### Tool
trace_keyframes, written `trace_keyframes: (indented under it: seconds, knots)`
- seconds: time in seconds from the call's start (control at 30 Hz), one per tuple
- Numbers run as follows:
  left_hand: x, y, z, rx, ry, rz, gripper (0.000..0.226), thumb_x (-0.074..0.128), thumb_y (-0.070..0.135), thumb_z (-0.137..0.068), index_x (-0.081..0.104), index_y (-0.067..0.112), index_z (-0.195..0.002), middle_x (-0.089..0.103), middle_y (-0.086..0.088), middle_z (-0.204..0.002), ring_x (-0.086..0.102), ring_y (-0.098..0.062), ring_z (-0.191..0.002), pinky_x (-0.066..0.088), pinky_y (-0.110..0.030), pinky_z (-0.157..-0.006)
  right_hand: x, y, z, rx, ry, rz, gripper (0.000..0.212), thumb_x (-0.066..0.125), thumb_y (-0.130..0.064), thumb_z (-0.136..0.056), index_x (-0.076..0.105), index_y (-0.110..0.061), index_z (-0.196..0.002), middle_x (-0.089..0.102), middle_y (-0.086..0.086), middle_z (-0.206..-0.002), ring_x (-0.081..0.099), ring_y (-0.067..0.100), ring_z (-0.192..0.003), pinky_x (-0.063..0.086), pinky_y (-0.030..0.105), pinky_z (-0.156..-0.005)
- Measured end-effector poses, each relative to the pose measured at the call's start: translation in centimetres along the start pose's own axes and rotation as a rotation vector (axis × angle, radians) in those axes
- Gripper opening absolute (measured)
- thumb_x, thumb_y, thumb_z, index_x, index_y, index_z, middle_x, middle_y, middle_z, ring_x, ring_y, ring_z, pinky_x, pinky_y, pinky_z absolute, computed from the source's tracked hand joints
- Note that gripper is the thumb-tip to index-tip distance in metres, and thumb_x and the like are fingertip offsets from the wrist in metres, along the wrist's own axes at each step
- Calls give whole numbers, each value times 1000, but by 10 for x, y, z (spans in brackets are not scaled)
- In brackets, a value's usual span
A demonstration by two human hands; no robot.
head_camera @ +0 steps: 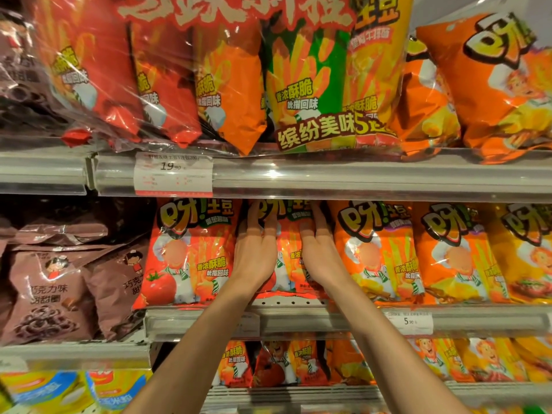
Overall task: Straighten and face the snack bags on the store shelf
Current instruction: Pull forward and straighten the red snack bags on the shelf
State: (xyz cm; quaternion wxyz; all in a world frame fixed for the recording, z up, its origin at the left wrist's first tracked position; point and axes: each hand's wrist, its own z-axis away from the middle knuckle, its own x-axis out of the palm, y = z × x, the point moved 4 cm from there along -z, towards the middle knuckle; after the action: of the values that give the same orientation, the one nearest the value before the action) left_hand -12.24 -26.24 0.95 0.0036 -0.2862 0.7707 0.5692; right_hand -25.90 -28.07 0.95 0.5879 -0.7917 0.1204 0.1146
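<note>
From the head view, both hands lie flat with straight fingers, grip open, on a red tomato-flavour potato stick bag: left hand, right hand. It stands upright on the middle shelf, between matching red and orange bags.

snack bags: glossy plastic film
shelf: smooth grey metal
price strip: clear shiny plastic
price tag: paper

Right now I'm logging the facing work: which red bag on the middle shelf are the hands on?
The second red bag, right of the tomato one. The left hand and right hand lie flat on its front; its neighbours are untouched.
</note>
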Motion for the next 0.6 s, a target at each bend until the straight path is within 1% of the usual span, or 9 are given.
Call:
trace_keyframes:
  seconds: [0.1, 0.2, 0.3, 0.33, 0.37, 0.43, 0.5, 0.57, 0.6]
  knots:
    - [1, -6, -4, -12, -21, 11, 44, 30, 51, -105, 29, 41, -147, 53, 6, -120, 51, -19, -109, 36, -38, -99, 4, 3, -2, 19, -40, 22, 54, 31, -31, -106, 13, -33, -157, 28, 5, -159, 28, 28, -145, 22, 29, -111]
    - [3, -7, -4, -28, -23, 4, 44, 31, 48, -105, 28, 40, -148, 56, 2, -118, 53, -26, -113, 36, -39, -99, 5, 0, 1, 5, -43, 62, 54, 29, -31, -106, 11, -33, -157, 27, 7, -159, 27, 30, -145, 22, 32, -112]
    - [3, -7, -1, -28, 6, -41, 48, 29, 50, -105, 23, 42, -152, 47, -7, -140, 48, -33, -126, 34, -43, -103, 3, -5, 6, -51, -63, 144, 48, 27, -22, -107, 23, -18, -154, 21, 7, -162, 24, 34, -145, 20, 35, -115]
    - [3, -8, 0, -26, 14, -50, 49, 29, 49, -105, 22, 41, -153, 45, -9, -144, 45, -34, -129, 34, -43, -104, 3, -6, 8, -70, -63, 169, 46, 26, -20, -107, 26, -15, -153, 21, 8, -162, 24, 36, -144, 20, 37, -115]
    - [3, -9, 0, -23, 18, -57, 50, 29, 48, -105, 21, 40, -154, 44, -10, -144, 44, -34, -131, 33, -42, -105, 3, -6, 8, -68, -49, 165, 47, 27, -22, -107, 24, -17, -154, 22, 9, -161, 25, 36, -143, 21, 37, -115]
    - [4, -10, -1, -20, 33, -63, 51, 29, 49, -105, 22, 40, -154, 47, -9, -141, 46, -33, -129, 34, -41, -104, 3, -4, 6, -23, -20, 125, 51, 29, -30, -107, 17, -29, -156, 29, 12, -157, 29, 34, -141, 24, 38, -113]
    - [4, -8, -1, 8, 50, -33, 48, 31, 48, -105, 28, 39, -152, 56, -1, -126, 52, -27, -116, 37, -37, -96, 3, 0, 5, 2, -2, 98, 52, 30, -35, -106, 15, -34, -155, 32, 12, -156, 30, 32, -142, 24, 35, -111]
    - [4, -8, 1, 51, 71, 26, 43, 33, 43, -106, 36, 35, -148, 62, 7, -110, 56, -20, -105, 37, -34, -89, 2, 1, 7, -21, 7, 83, 53, 32, -36, -105, 15, -36, -155, 28, 7, -159, 27, 29, -144, 22, 30, -110]
    - [4, -8, 2, 65, 81, 43, 42, 33, 40, -106, 36, 36, -147, 63, 5, -111, 56, -19, -105, 37, -33, -89, 0, -1, 10, -42, 12, 91, 53, 32, -37, -105, 14, -37, -155, 23, 5, -161, 24, 27, -146, 20, 30, -111]
